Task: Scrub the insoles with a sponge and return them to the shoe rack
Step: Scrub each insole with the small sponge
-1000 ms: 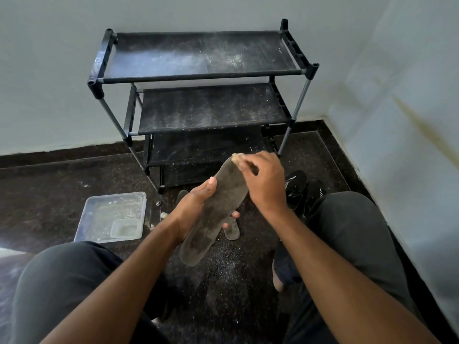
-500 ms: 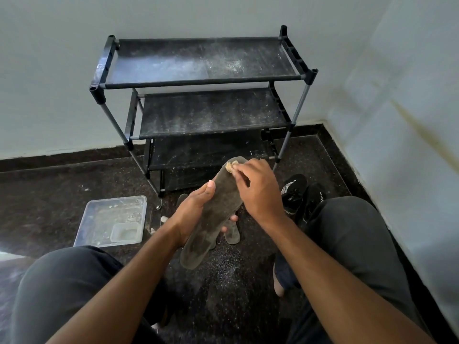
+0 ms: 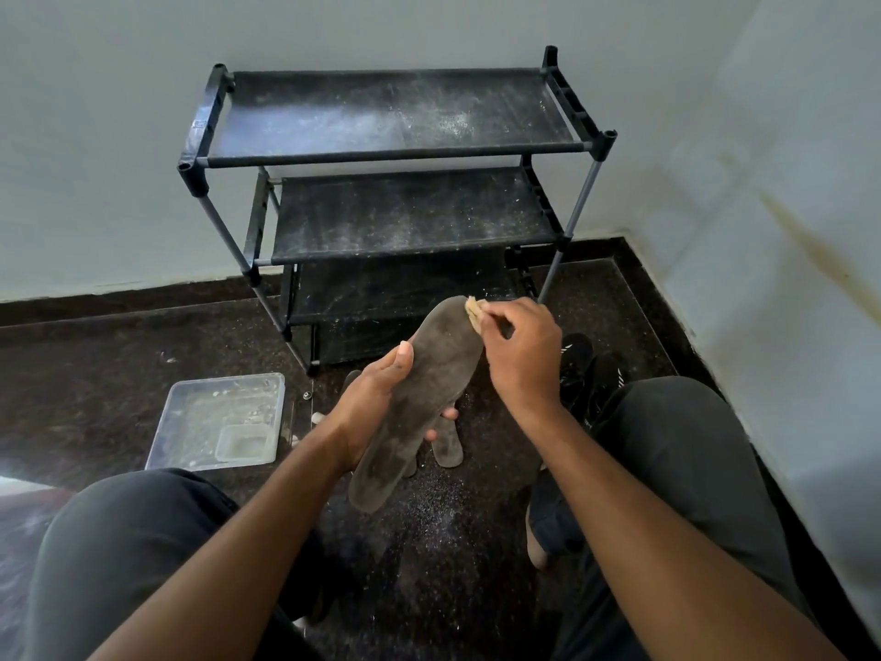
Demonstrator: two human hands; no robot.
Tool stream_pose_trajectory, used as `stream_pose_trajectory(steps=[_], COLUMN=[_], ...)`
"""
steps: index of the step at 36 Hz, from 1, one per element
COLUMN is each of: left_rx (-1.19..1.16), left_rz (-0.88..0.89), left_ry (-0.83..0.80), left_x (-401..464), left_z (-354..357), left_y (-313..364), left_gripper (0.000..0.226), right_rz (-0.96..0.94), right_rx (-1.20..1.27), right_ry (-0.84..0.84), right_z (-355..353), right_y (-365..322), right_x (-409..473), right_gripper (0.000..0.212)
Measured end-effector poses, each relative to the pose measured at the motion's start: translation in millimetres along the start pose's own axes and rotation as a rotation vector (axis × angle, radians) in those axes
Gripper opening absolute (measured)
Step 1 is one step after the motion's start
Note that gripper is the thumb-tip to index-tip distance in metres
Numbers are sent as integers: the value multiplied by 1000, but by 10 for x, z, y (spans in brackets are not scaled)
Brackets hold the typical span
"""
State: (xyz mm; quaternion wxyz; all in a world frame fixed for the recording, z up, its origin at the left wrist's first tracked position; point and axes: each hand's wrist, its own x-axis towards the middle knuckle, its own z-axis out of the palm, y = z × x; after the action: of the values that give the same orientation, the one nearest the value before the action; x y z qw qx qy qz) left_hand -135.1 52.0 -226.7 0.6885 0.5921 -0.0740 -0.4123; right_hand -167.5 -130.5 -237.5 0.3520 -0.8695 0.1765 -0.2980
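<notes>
Fingers of right hand (image 3: pixel 522 355) curled, pinching a small tan sponge (image 3: pixel 473 309) against the far right edge of a dark grey, dusty foam insole (image 3: pixel 419 398); only a sliver of the sponge shows past the fingertips. Left hand (image 3: pixel 376 398) grips the insole at mid-length from below: thumb lies along its left edge, 2 fingertips show past its right edge. Insole held in the air between the knees, above the dark speckled stone floor (image 3: pixel 119 364). Long axis runs from lower left, near the body, to upper right: rounded toe end points away toward the black 4-tier shoe rack with grey metal posts (image 3: pixel 395 150), narrower heel end points back at the person. Toe end overlaps the rack's lower tiers in view; whether it touches cannot be told. Rack shelves carry pale dust and stand against the pale back wall (image 3: pixel 95 136), near the corner with the side wall at right. A second grey insole (image 3: pixel 448 446) lies on the floor just beneath the held one, partly hidden. A clear shallow plastic tray (image 3: pixel 219 417) sits on the floor to the left, apart from the left hand, with bare floor between them. Black shoes with white marks (image 3: pixel 586 369) lie on the floor beside the right knee, near the rack's right front post.
</notes>
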Motion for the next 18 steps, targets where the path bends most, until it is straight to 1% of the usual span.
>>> stream_pose_trajectory(steps=[5,8,10,12,15,18], left_rx=[-8,-48,-106,-166,-100,-109], left_rz=[13,35,16,-6,-9,-24], left_ry=[17,24,35,79,197,241], left_x=[27,45,51,57,103,110], left_z=[-17,-33,-45,-58,-115,-130], left_y=[-21,-38,-42,-38,-63,-54], left_gripper=[54,53,52,52,52,50], right_rz=[-153,-149,-128,-143,-206,-250], right_rx=[-3,1,0,-7,-8,5], right_ry=[-161,-168,-168,-182,-211,-248], right_z=[86,101,97,108,149,183], right_y=[-106,-96,-84,-95,-137,-153], right_x=[-156,-153,-139,-151,-220,-280], right_gripper=[11,10,9,9,12,12])
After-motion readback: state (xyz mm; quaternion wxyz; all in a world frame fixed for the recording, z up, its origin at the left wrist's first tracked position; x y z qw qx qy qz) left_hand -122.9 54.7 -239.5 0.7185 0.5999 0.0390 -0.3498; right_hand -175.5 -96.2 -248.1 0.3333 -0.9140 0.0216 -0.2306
